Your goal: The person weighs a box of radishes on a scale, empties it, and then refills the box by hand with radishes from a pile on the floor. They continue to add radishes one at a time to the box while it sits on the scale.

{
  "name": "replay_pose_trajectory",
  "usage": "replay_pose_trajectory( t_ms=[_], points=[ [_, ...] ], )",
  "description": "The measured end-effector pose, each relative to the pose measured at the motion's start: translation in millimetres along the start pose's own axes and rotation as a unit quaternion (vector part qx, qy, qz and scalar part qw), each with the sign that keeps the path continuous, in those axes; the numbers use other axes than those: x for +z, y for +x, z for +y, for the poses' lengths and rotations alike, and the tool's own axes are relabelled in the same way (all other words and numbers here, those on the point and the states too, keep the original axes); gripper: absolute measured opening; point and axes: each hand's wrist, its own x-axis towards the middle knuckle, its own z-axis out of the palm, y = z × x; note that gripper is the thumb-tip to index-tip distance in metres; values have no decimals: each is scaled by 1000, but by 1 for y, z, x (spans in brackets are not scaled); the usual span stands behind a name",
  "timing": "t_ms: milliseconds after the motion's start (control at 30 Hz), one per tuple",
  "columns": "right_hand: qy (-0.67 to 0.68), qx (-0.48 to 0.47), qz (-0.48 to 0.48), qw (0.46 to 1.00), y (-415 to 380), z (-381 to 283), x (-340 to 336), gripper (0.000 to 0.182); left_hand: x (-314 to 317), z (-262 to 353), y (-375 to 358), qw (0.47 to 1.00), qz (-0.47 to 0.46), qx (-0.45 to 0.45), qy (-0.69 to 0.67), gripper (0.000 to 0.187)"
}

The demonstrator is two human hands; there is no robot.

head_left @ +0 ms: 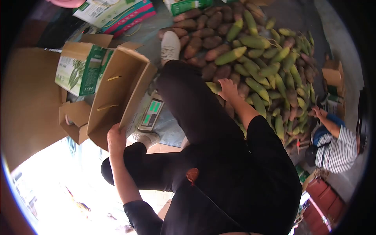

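Note:
My left hand (116,140) is closed on the near edge of an open cardboard box (135,92), which stands tilted with its brown inside facing me and yellow cord loops in its wall. My right hand (228,90) reaches to the edge of the heap, its fingers bent over the end of a green radish (214,87). My leg hides part of that radish. Around this hand lies the big heap of green radishes (258,72), with dark reddish-brown roots (213,41) among them and at the far side.
A scale with a lit green display (152,112) lies beside the box. More printed cartons (80,68) and a brown carton (74,117) stand at left. Across the heap sits another person in a striped shirt (338,150), one hand at the pile. Red crates (325,199) are at lower right.

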Motion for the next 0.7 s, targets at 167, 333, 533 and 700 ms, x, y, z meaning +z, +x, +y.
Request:
replay_pose_trajectory(
  t_ms=[167, 333, 533, 700],
  points=[
    [-50, -24, -32, 998, 21, -19, 11, 47, -2, 6, -2, 999, 0, -43, 15, 25],
    [-94, 17, -49, 994, 32, -22, 27, 37, -7, 11, -4, 1000, 17, -11, 16, 22],
    [37, 91, -71, 993, 34, -16, 11, 43, -7, 5, -3, 999, 34, -11, 38, 18],
    [169, 36, 20, 985, 57, 14, -30, 59, -5, 0, 0, 999, 44, -15, 29, 16]
  ],
)
